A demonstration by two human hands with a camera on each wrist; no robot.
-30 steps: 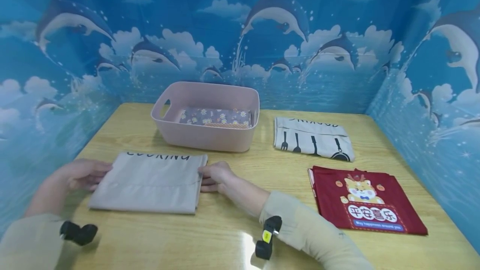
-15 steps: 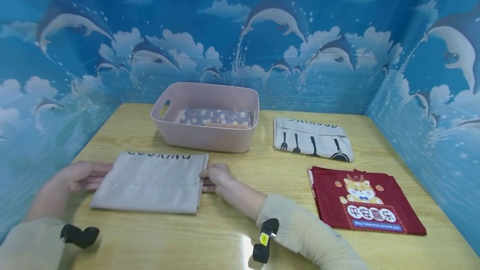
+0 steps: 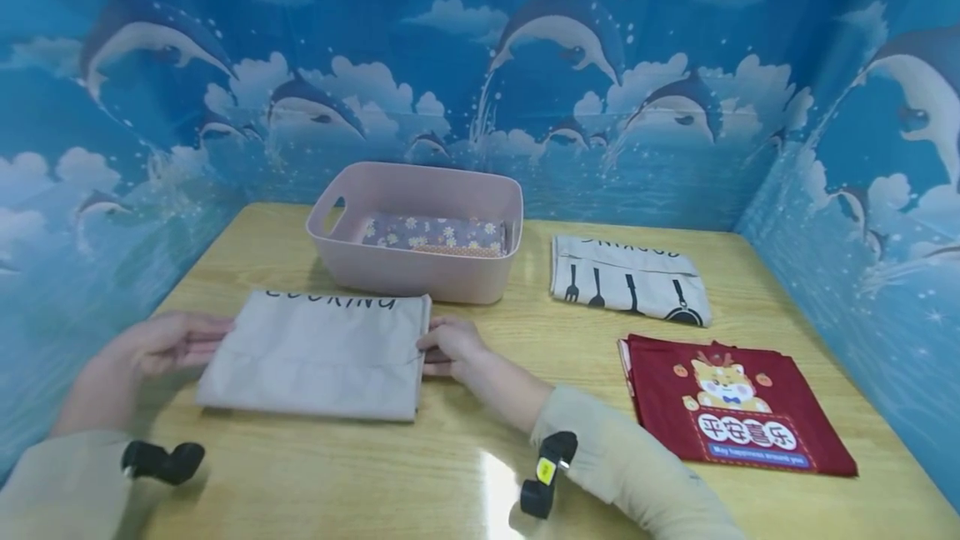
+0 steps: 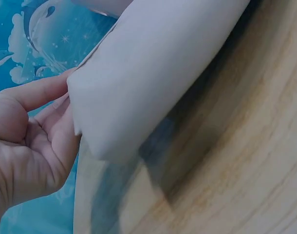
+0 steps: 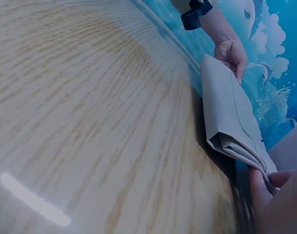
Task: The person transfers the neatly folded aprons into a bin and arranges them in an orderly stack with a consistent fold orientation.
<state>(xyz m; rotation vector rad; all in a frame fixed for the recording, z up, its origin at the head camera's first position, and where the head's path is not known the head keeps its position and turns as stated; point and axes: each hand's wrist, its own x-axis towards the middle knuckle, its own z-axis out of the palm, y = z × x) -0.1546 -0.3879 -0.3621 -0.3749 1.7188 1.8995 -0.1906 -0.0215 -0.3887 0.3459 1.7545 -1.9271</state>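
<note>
A folded off-white apron (image 3: 315, 361), lettered COOKING along its far edge, is held between my two hands on the left of the table. My left hand (image 3: 168, 344) pinches its left edge, thumb above and fingers beneath. At the opposite edge, my right hand (image 3: 453, 348) grips the layers between thumb and fingers. In the left wrist view a dark shadow lies under the apron (image 4: 148, 63), which is raised off the wood. The right wrist view shows the stacked folds of the apron (image 5: 231, 109) at its near end.
A pink basket (image 3: 408, 269) with a flowered folded cloth (image 3: 435, 232) inside stands behind the apron. To the right lie a folded utensil-print apron (image 3: 630, 280) and a folded dark red one (image 3: 738, 402). Dolphin-print curtains (image 3: 480, 107) surround the wooden table (image 3: 375, 473).
Both hands have lifted the off-white apron a little and carried it slightly away from me and to the right. The basket and other folded cloths stay where they were.
</note>
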